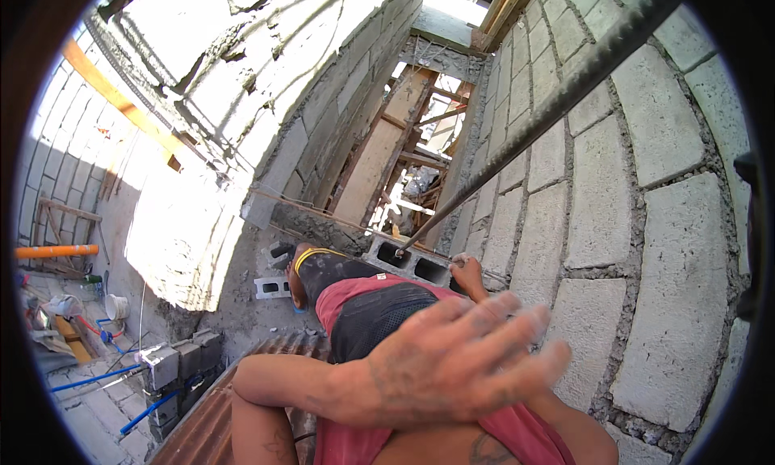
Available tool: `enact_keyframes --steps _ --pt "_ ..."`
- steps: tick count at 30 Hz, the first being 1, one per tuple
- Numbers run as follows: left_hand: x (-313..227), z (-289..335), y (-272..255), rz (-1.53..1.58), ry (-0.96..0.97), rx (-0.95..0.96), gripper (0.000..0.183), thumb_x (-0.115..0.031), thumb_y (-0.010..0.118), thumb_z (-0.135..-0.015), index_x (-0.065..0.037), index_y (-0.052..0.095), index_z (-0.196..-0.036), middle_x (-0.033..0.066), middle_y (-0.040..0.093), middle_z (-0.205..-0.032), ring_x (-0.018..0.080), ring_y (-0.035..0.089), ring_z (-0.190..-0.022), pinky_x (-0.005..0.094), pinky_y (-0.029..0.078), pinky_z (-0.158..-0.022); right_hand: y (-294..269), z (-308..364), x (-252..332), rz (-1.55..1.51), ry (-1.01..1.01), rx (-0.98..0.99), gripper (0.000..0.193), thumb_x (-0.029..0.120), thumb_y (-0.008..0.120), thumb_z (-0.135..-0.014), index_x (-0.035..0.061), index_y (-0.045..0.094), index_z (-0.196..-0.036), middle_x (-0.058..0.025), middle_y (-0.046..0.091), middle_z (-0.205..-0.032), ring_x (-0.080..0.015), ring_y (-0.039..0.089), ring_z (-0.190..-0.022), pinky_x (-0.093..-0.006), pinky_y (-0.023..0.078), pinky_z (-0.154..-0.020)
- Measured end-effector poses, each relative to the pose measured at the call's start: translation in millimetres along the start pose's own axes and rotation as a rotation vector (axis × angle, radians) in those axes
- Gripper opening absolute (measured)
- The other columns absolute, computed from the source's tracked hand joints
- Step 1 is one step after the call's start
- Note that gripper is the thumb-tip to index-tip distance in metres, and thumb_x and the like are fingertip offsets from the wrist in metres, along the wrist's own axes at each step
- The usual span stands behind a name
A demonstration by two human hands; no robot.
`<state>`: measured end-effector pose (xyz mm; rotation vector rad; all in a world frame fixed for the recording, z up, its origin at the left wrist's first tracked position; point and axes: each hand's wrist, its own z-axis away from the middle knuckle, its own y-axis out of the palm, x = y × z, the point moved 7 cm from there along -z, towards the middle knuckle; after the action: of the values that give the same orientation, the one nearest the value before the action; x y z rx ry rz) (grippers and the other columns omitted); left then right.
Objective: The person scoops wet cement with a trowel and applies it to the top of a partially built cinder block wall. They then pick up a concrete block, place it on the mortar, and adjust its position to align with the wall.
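Note:
My left hand [460, 360] is raised across my body close to the camera, its fingers stretched out, slightly apart and a little blurred. Nothing shows in it. Beyond it, my right hand [468, 276] is at the right end of a grey hollow concrete block [413, 259], with its fingers curled over the edge. The left hand hides part of my right forearm. A long ribbed steel bar [517, 146] slants down from the upper right, and its lower end goes into one of the block's hollows.
A block wall [601, 198] with rough mortar joints rises on the right. Ahead, wooden boards [387, 142] line a gap between walls. Another hollow block [272, 287] lies by my leg. Rusty corrugated sheet [206, 421] is below. At left are an orange pipe [56, 252] and a white bucket [117, 307].

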<state>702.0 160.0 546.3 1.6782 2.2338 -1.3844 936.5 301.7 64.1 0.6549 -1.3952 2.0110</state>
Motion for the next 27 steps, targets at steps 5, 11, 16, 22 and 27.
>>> enact_keyframes --steps 5,11,16,22,27 --pt "238 154 78 0.391 -1.169 0.113 0.018 0.002 0.058 -0.08 -0.001 0.06 -0.097 0.0059 0.067 -0.074 0.0146 0.068 -0.073 0.0292 0.054 -0.07 -21 -2 -8 0.358 -0.212 -0.441 0.04 0.006 0.071 -0.068 0.0053 0.064 -0.107 -0.0156 0.063 -0.098 -0.0343 0.064 -0.089 -0.0405 0.051 -0.08" --pt "357 234 165 -0.296 -0.644 0.256 0.031 -0.005 0.065 -0.077 -0.003 0.06 -0.107 0.0134 0.065 -0.094 0.0317 0.067 -0.087 0.0435 0.053 -0.078 -90 37 52 -0.318 0.082 -0.319 0.034 0.0 0.068 -0.076 0.004 0.064 -0.109 -0.0116 0.065 -0.102 -0.026 0.065 -0.091 -0.0369 0.052 -0.082" --pt "384 191 232 -0.442 -0.277 0.394 0.048 -0.006 0.07 -0.07 -0.007 0.058 -0.117 0.0178 0.059 -0.116 0.035 0.065 -0.096 0.0433 0.052 -0.082 -159 193 305 -0.818 -0.886 0.309 0.017 0.007 0.067 -0.084 0.0073 0.067 -0.102 -0.0082 0.067 -0.1 -0.0244 0.066 -0.097 -0.0346 0.052 -0.086" --pt "405 207 263 0.101 -0.525 0.588 0.018 -0.003 0.068 -0.078 -0.006 0.066 -0.095 0.0145 0.064 -0.096 0.0333 0.066 -0.088 0.0388 0.054 -0.076 -202 224 387 -0.829 -0.966 0.012 0.038 0.028 0.068 -0.078 0.0008 0.061 -0.103 -0.0096 0.06 -0.085 -0.0302 0.062 -0.08 -0.0418 0.053 -0.084" --pt "402 198 245 -0.072 -0.506 0.504 0.007 -0.004 0.064 -0.085 -0.004 0.067 -0.091 0.0138 0.065 -0.086 0.0327 0.066 -0.086 0.0398 0.053 -0.075 -200 221 380 -0.049 -0.779 -0.383 0.04 0.034 0.07 -0.072 0.0017 0.063 -0.094 -0.0091 0.063 -0.09 -0.0297 0.064 -0.086 -0.0427 0.053 -0.088"
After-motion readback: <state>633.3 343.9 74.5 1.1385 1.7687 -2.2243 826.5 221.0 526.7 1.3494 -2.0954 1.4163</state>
